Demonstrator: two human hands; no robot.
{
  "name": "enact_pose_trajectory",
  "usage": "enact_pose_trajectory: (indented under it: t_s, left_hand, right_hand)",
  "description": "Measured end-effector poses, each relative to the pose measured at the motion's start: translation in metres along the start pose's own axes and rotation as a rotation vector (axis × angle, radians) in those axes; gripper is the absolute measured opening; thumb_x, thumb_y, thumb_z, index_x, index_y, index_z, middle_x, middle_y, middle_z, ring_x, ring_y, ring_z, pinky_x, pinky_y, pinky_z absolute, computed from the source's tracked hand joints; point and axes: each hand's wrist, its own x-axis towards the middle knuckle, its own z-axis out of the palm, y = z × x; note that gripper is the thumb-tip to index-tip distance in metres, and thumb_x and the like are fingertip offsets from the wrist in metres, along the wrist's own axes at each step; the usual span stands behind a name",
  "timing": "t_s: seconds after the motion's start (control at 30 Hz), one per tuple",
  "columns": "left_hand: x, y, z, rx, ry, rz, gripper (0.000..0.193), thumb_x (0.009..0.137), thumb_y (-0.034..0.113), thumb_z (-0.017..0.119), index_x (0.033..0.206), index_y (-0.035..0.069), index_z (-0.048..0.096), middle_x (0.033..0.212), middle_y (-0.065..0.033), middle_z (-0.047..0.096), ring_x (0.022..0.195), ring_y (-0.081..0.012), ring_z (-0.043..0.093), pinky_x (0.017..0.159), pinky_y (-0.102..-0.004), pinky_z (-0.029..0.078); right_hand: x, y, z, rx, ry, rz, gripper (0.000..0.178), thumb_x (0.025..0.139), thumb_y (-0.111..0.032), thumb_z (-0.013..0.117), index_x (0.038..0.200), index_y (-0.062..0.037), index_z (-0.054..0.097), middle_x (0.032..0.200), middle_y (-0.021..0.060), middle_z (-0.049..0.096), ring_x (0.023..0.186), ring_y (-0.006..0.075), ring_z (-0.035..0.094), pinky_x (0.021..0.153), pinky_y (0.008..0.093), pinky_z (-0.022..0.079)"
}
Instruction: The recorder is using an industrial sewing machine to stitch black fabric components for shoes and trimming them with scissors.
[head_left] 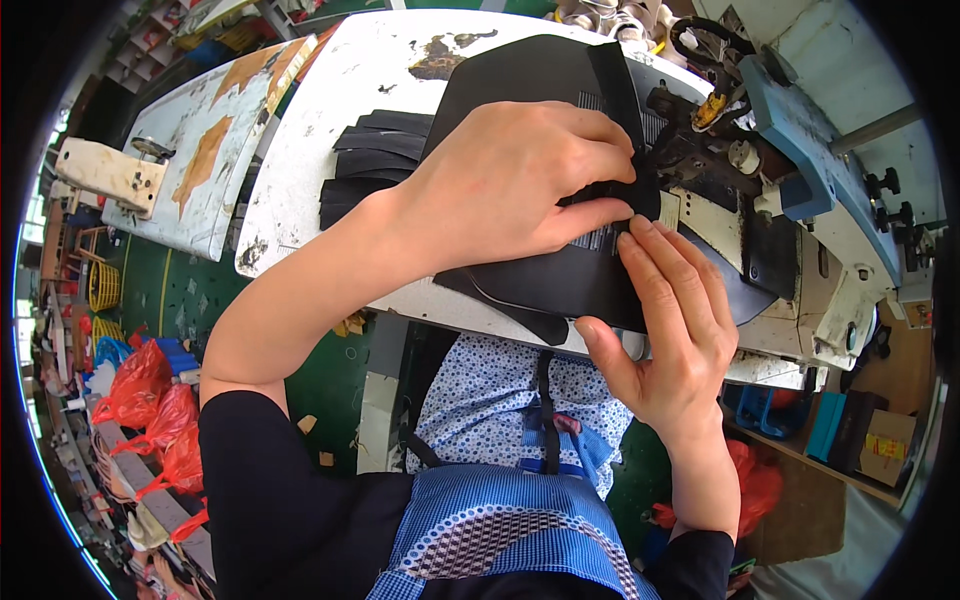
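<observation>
A large black leather-like panel lies across the white table, reaching up to the sewing machine. A narrow black strip runs down its right side. My left hand reaches over the panel with curled fingers, thumb and fingertips pinching at the strip's edge. Close beside it my right hand rests on the panel, its fingers stretched out and the thumb spread away. Its fingertips nearly meet my left thumb. The machine's needle area is partly hidden behind dark parts.
Several black cut pieces lie stacked on the white table, left of the panel. The machine's blue arm rises at the right. A second worktable stands at the left. Red plastic bags sit at the lower left.
</observation>
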Motion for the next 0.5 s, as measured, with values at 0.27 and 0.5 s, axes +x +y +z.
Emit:
enact_pose_trajectory:
  t_s: [0.27, 0.5]
  left_hand:
    - [0.003, -0.009, 0.003, 0.036, 0.018, 0.041, 0.025, 0.090, 0.018, 0.082, 0.112, 0.006, 0.081, 0.123, -0.0074, 0.077, 0.106, -0.0295, 0.076, 0.089, -0.0382, 0.063]
    - [0.006, -0.015, 0.003, 0.055, 0.038, 0.058, 0.025, 0.090, 0.018, 0.082, 0.112, 0.007, 0.081, 0.123, -0.0070, 0.076, 0.108, -0.0290, 0.075, 0.090, -0.0380, 0.062]
  right_hand:
    - [0.001, -0.006, -0.003, -0.028, -0.081, 0.006, 0.069, 0.088, -0.048, 0.080, 0.127, 0.0091, 0.071, 0.135, 0.0240, 0.069, 0.119, 0.0397, 0.068, 0.098, 0.0475, 0.058]
    - [0.004, -0.009, -0.003, -0.073, -0.121, 0.052, 0.077, 0.089, -0.053, 0.076, 0.135, 0.0091, 0.066, 0.142, 0.0212, 0.066, 0.121, 0.0386, 0.065, 0.100, 0.0477, 0.054]
